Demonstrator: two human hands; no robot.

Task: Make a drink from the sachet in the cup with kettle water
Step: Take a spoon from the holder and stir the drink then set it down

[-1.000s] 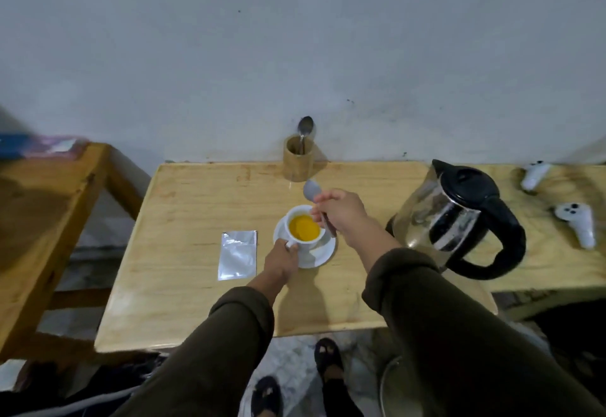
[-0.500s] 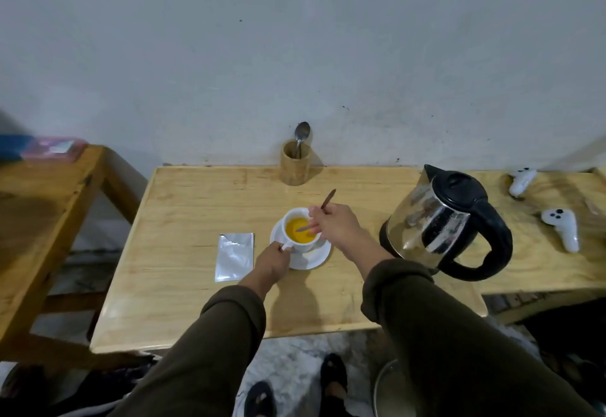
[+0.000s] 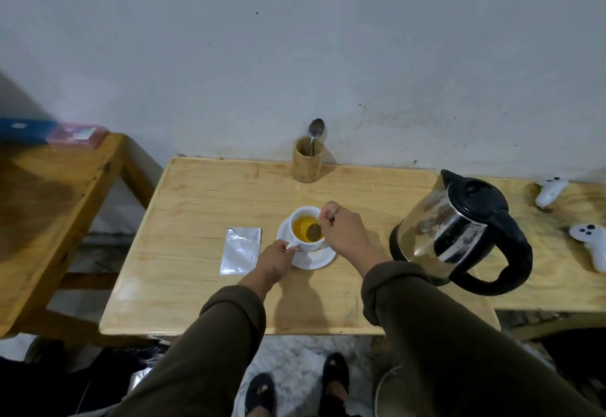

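Since half a second ago the spoon [image 3: 314, 230] has dropped from a tilted, handle-up pose to bowl-down in the drink, and the right hand [image 3: 341, 231] has closed in over the cup's right rim; a second ago the spoon was lifted clear above the cup. Head view: white cup [image 3: 305, 228] sits on a white saucer [image 3: 314, 257] near the middle of the light wooden table [image 3: 203, 206], filled with yellow-orange liquid. Right hand grips the spoon handle between fingers and thumb, spoon bowl sunk in the liquid at the cup's right side. Left hand [image 3: 273, 261] pinches the cup handle on the near-left side, fingers closed on it, touching the saucer edge. Silver sachet [image 3: 241, 250] lies flat on the table just left of the saucer, top edge torn, apart from the hand. Glass kettle [image 3: 459, 231] with black lid and handle stands to the right of the cup, handle toward the person, not touched. Bamboo holder [image 3: 308, 164] at the table's back edge by the wall holds a second spoon [image 3: 315, 131] upright. Two white controllers [image 3: 590, 244] lie far right on the adjoining surface. Darker wooden table [image 3: 65, 193] at left with a blue and pink item on its far corner, blurred. Both sleeves olive; feet in dark sandals visible below the table edge.
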